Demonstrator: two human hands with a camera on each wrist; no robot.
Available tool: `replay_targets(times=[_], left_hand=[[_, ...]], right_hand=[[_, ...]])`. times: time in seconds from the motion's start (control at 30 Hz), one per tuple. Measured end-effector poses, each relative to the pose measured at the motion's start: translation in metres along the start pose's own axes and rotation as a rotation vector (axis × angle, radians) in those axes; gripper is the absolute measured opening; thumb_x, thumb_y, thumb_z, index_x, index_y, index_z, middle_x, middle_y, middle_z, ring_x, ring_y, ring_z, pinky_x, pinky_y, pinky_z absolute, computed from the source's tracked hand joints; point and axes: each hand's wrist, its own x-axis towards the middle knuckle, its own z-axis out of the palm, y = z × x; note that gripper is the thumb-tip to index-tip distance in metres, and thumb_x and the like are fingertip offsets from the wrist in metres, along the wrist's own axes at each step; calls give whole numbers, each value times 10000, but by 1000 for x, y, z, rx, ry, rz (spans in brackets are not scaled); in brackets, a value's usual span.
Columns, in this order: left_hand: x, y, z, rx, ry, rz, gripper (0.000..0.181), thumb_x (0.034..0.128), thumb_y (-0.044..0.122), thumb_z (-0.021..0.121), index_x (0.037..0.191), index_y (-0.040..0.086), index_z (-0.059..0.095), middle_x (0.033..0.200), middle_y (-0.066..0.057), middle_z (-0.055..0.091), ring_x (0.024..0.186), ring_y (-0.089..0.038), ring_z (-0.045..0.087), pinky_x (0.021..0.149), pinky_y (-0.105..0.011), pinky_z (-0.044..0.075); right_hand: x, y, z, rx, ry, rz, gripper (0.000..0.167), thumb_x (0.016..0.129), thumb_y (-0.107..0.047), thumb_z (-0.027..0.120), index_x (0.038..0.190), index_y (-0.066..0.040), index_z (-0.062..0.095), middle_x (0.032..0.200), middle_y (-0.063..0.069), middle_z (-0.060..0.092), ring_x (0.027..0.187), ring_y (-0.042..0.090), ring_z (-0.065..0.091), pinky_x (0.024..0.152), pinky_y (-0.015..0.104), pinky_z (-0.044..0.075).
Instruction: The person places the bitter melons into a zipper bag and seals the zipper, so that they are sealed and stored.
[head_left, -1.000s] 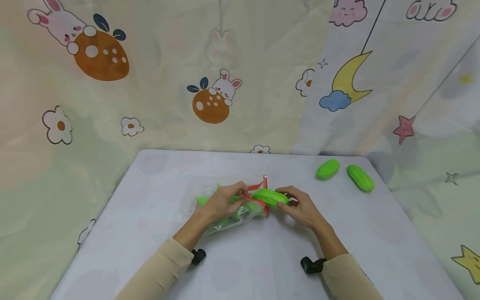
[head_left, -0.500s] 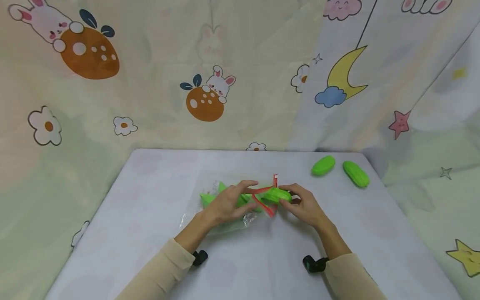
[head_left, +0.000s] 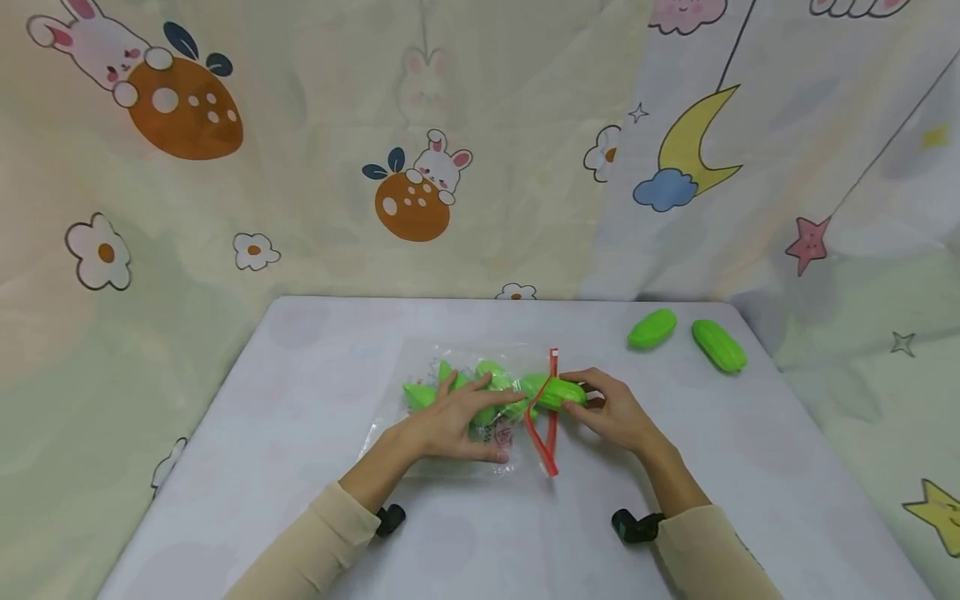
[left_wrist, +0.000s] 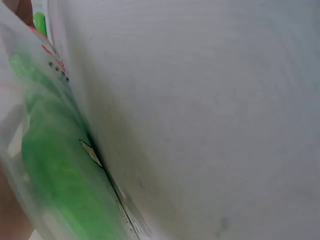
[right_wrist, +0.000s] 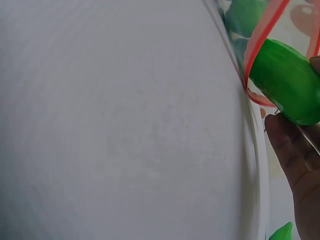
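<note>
Lime-green overload here: piece [head_left: 567,394] at bag mouth, two loose pieces [head_left: 652,329] up right, bagged bunch [head_left: 419,396], all same loud shade. Bag [head_left: 521,446] see-through, bright red strip [head_left: 552,433], bit of reddish print [head_left: 503,435]. Tabletop [head_left: 315,375] white, faint greyish blotches. Sleeves [head_left: 315,542] plain beige, wrist cameras [head_left: 636,527] black. Backdrop [head_left: 315,125] mostly cream and soft green, cartoony: white bunnies [head_left: 438,171] with pink ears, orange-brown fruit [head_left: 412,218] with white spots, navy leaves [head_left: 180,40], yellow moon [head_left: 686,150], blue cloud [head_left: 664,190], white flowers [head_left: 86,242] with orange centres.
</note>
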Motion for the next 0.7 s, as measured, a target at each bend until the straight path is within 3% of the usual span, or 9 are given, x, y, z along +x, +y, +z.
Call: replay_targets(times=[0.17,0.27,0.4,0.57,0.7], left_hand=[[-5,6,-1,90,-71,-31,962,768,728,757,1568,554,251,1712,55,199,1576,-417,52,1128,-803,-15],[-6,7,0,155,-86,-51,910,817,674,749,1572,543,259,1722,21,165,1570,-443,32,1131,-803,18],[-8,3,1,200,-68,-44,740,927,567,690,1576,437,358,1703,45,231,1571,-414,99,1144,-788,91],[-14,-4,1,94,36,-7,572,1012,400,639,1543,281,464,1624,43,411,1545,-359,257,1177,-739,121],[-17,-7,1,-28,138,25,588,1020,281,651,1563,235,430,1542,1,523,1462,-277,442,1201,-690,157]], right_hand=[[-2,5,-2,23,-12,0,396,920,-161,786,1300,-136,678,1152,25,690,986,207,611,813,335,597],[-4,3,-2,27,-5,2,398,911,-140,791,1294,-131,682,1152,28,692,980,211,612,812,343,598],[-5,1,-1,36,-6,1,410,911,-122,787,1304,-100,671,1161,63,688,990,238,608,811,370,598],[-6,-1,-3,36,-19,3,403,919,-143,783,1304,-114,670,1172,49,683,1000,226,605,828,372,597],[-5,-1,-4,33,-22,-17,401,925,-159,780,1310,-137,671,1182,29,679,1012,208,610,844,364,600]])
